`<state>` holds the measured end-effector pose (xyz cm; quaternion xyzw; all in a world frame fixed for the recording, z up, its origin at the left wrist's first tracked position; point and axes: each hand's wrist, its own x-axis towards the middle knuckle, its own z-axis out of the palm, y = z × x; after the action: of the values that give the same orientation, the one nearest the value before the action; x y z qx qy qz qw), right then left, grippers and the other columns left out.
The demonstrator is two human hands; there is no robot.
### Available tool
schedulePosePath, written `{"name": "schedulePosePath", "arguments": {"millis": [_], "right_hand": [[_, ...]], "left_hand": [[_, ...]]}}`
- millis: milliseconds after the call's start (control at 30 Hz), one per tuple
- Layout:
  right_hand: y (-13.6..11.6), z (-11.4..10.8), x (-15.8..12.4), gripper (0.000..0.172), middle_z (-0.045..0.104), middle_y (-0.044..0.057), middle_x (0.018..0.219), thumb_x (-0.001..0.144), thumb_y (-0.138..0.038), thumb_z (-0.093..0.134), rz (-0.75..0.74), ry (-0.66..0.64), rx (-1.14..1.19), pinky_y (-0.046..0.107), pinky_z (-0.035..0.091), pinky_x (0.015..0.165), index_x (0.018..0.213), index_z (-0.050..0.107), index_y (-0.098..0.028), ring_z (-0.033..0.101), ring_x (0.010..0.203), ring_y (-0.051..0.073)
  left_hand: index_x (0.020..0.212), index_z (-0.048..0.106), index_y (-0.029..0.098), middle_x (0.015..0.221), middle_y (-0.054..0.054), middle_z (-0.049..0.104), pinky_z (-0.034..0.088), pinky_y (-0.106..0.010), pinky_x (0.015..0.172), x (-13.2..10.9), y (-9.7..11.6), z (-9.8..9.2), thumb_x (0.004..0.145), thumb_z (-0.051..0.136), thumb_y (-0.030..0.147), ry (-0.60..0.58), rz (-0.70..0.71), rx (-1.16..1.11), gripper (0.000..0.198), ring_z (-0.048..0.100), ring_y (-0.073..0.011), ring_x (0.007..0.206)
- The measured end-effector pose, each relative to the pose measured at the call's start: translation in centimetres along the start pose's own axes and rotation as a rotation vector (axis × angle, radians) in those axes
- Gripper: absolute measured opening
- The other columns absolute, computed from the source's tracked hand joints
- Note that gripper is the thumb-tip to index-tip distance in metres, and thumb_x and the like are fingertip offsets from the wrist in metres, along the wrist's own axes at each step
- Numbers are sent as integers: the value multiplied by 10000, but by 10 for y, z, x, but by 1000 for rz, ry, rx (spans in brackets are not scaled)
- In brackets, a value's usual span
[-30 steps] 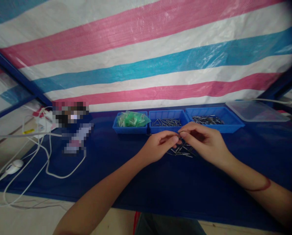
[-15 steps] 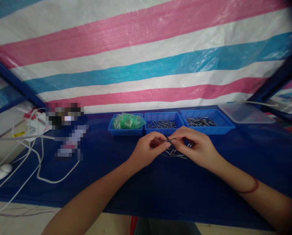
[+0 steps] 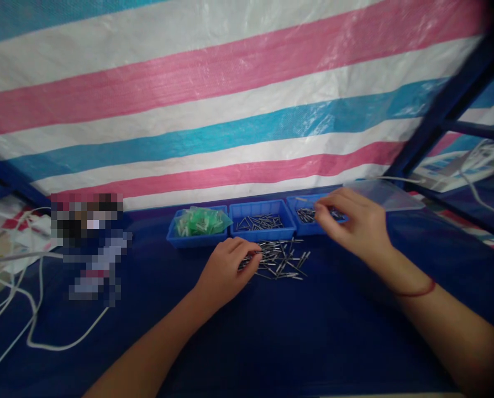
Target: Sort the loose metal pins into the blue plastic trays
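Observation:
A loose pile of thin metal pins that look like blind rivets (image 3: 286, 262) lies on the blue tabletop. My left hand (image 3: 228, 268) rests at the pile's left side, thumb and fingertips curled together; what they pinch is hidden. Over the front of the right blue bin (image 3: 303, 229) hovers my right hand (image 3: 357, 221), its thumb and fingers bent together. Whether something sits between those fingertips I cannot tell. A thin blurred streak shows just left of them, above the bin. Similar pins (image 3: 307, 215) lie inside that bin.
The middle blue bin (image 3: 263, 232) holds more pins. In the left blue bin (image 3: 197, 240) is a green plastic bag (image 3: 208, 221). A clear lid (image 3: 390, 196) lies at the back right. White cables (image 3: 64, 348) run over the left side, before a striped sheet (image 3: 214, 127).
My hands, together over the pile before, have parted. The right one moved right to the right bin; the left shifted to the pile's left side. The view has also shifted.

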<state>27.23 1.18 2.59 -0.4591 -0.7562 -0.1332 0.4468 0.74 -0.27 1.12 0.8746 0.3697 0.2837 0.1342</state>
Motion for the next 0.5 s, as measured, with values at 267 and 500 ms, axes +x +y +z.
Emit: {"name": "schedulePosePath", "arguments": {"millis": [267, 500], "right_hand": [[72, -8, -12, 313, 583, 96, 566, 847, -365, 518, 242, -157, -480, 325, 256, 501, 596, 573, -185, 465, 508, 170], [52, 6, -11, 289, 627, 78, 638, 872, -398, 505, 149, -176, -412, 317, 297, 536, 692, 613, -199, 548, 592, 201]], "left_hand": [[942, 636, 192, 955, -36, 646, 385, -333, 791, -4, 4, 5, 916, 475, 295, -159, 103, 192, 193, 553, -175, 884], [1061, 625, 219, 1017, -52, 618, 354, -329, 766, -10, 2, 7, 873, 560, 370, -245, 129, 272, 249, 524, -199, 936]]}}
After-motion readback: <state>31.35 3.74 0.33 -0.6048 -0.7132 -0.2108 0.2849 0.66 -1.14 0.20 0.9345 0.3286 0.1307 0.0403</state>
